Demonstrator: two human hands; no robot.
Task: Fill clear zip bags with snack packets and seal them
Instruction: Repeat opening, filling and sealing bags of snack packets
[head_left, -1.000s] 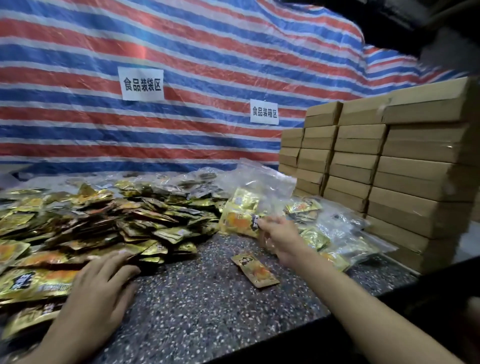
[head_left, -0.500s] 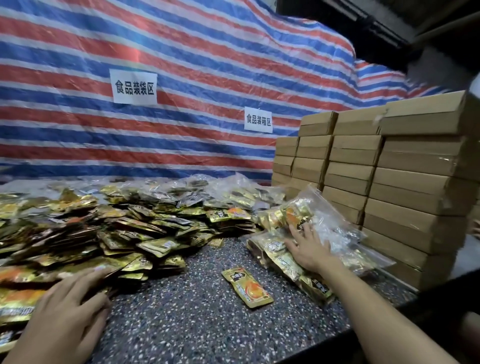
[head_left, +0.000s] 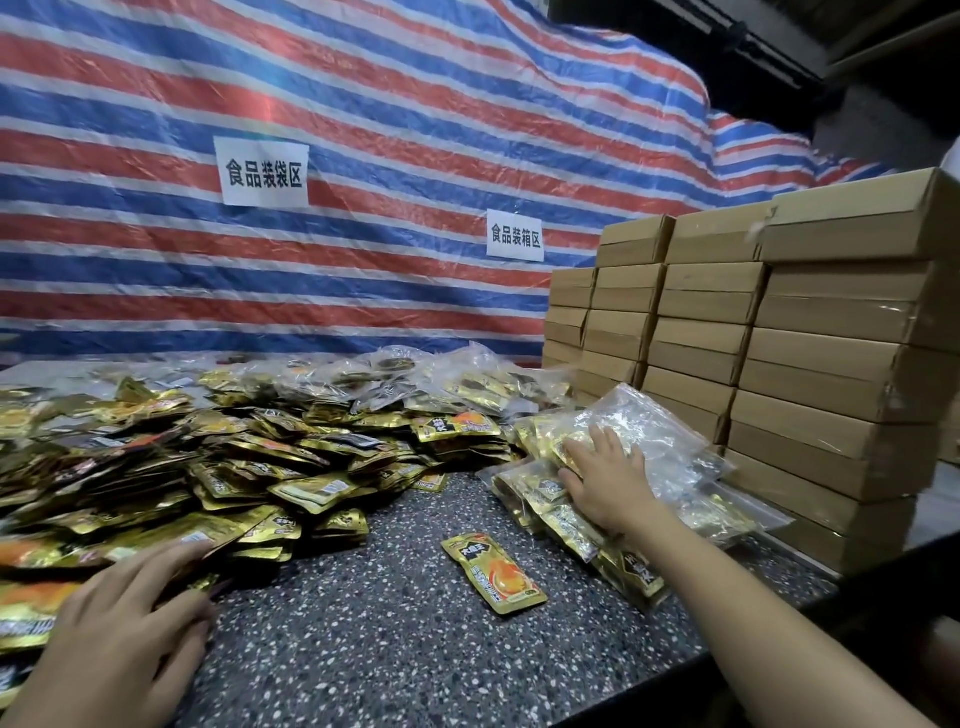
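The right hand (head_left: 605, 480) lay flat, fingers spread, on a filled zip bag (head_left: 639, 452). The left hand (head_left: 119, 618) rested open on the packet pile (head_left: 208, 467). One packet (head_left: 493, 571) lay alone between them.

Red-white-blue striped tarp wall (head_left: 415, 291) with two paper signs (head_left: 262, 171), speckled dark table (head_left: 389, 649), perhaps a beam (head_left: 748, 36) overhead.

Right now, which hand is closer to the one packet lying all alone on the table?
Right. The right hand rests on the filled bags just beyond the lone packet; the left hand lies on the packet pile, farther off to its left.
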